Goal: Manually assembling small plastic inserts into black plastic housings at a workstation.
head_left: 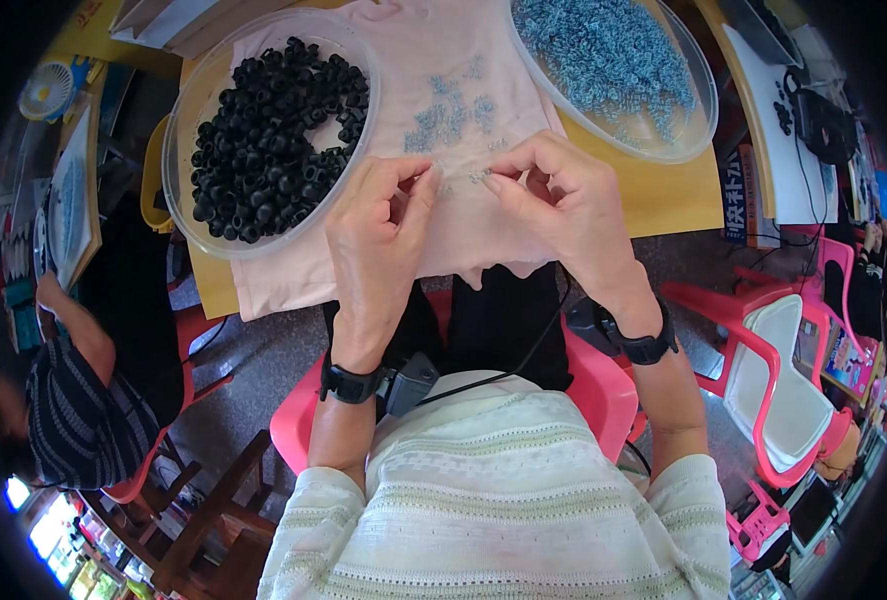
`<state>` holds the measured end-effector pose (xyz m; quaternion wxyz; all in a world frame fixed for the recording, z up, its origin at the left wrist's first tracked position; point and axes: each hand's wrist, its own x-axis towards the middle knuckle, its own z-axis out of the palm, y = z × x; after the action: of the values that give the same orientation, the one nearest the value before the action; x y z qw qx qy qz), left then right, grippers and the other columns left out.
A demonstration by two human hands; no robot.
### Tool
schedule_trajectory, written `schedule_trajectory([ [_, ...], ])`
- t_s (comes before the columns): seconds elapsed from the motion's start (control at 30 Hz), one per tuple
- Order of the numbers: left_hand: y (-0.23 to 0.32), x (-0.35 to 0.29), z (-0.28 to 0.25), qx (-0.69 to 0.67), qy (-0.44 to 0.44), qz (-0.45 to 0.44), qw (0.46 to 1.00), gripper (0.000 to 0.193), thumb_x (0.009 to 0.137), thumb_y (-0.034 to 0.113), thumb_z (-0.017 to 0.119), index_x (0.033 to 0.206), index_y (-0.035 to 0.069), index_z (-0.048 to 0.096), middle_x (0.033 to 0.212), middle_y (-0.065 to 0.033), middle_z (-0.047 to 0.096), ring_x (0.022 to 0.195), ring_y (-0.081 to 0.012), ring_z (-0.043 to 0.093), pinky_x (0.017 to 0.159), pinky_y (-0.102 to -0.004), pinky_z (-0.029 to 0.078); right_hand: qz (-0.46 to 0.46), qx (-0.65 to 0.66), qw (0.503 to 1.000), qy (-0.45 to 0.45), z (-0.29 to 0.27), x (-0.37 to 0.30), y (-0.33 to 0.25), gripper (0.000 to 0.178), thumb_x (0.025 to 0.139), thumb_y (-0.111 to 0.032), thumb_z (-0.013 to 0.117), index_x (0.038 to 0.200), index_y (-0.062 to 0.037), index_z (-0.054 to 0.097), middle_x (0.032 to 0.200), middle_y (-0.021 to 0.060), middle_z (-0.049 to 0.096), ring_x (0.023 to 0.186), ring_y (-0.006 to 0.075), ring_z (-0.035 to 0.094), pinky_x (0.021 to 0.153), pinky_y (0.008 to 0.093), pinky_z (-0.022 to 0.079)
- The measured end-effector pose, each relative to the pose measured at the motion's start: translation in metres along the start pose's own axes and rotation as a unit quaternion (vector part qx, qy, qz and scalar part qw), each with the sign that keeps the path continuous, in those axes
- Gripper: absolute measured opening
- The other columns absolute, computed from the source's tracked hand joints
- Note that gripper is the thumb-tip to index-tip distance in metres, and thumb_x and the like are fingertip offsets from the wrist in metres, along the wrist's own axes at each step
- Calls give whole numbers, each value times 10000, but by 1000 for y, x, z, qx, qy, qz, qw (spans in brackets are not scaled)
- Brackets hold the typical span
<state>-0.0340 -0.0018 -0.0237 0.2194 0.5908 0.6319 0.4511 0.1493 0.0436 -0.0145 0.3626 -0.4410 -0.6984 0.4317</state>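
Over a pale pink cloth [294, 285] my two hands face each other, fingertips a short gap apart. My left hand [374, 225] pinches thumb against forefinger; whatever is between them is too small to make out. My right hand [569, 195] is also closed in a pinch, with a tiny spring-like wire piece [478, 177] at its fingertips. Just beyond them lies a loose scatter of small bluish wire pieces [442, 112]. A round clear tray [186, 228] of black plastic caps [264, 150] sits by my left hand. Beyond my right hand, another clear tray [699, 140] holds many bluish wire pieces [609, 60].
The yellow table [679, 195] ends just in front of my lap. Dark bands with boxes and a cable [504, 375] sit on my wrists. At the left, another person [89, 390] sits at a side table. A pink chair [764, 370] stands at the right.
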Motion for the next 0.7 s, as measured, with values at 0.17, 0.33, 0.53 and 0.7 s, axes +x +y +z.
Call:
schedule_trajectory([
  [0.17,6,0,-4,-5,-6,10,1000,215,852,21,713,1067,22,712,877,-31,635,655,-63,512,586,-202,403,66,124,990,-1,-2,-2,-1,114,870,-106,720,904,-7,676,762,-30,608,649,35,467,574,204,388],
  [0.33,17,-4,-5,-96,-40,40,994,249,830,17,741,1074,54,716,912,-44,672,671,-94,561,566,-228,437,82,185,979,-31,-4,-2,-3,138,886,-149,727,933,-23,696,768,-48,599,656,21,456,588,192,381],
  [0.53,15,-6,-2,-102,-25,72,992,171,836,2,733,1000,48,725,915,-40,674,669,-86,566,554,-215,429,104,190,975,-56,-7,-7,-12,168,901,-177,721,961,-22,703,797,-41,626,675,22,468,603,193,388],
  [0.7,17,-9,-3,-99,-46,61,992,129,861,0,711,984,36,711,876,-37,665,660,-73,563,546,-203,416,133,213,965,-72,-12,-8,-24,171,904,-168,722,964,-9,700,824,-26,654,711,24,515,637,190,422],
])
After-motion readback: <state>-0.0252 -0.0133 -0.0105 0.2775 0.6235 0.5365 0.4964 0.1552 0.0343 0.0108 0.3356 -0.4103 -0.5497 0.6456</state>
